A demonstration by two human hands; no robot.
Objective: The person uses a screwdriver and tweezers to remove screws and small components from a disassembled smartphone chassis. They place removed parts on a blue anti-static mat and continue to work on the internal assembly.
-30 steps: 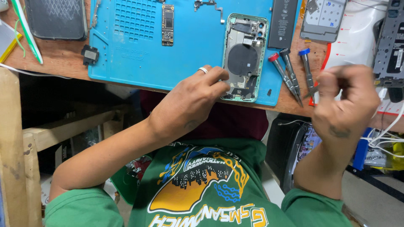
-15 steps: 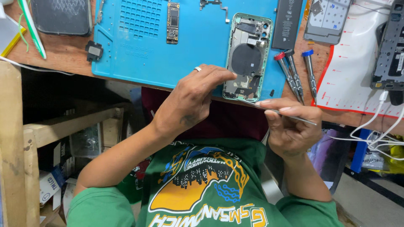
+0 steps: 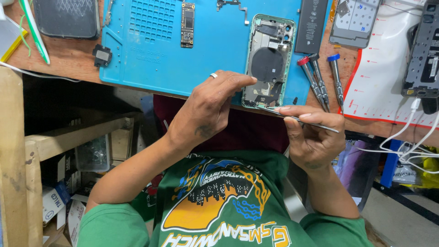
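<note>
The blue work mat (image 3: 151,59) lay along the near edge of the workbench, and the opened phone (image 3: 270,59), green-framed with its back shell facing up, sat at the mat's near right corner, where it had been a second before. My left hand (image 3: 208,107) had not moved: fingers bunched and half curled, tips pressing on the phone's near end, though I could not tell whether the thumb gripped under it. The change was in my right hand (image 3: 315,137). A second earlier it had been up by the screwdrivers (image 3: 320,77), off the mat's right edge. Now it had swung in, closed around slim metal tweezers (image 3: 297,118) held between thumb and fingers. Their tip reached the phone's near end, just beside my left fingertips, so I judged the fine work inside the shell was about to begin.
</note>
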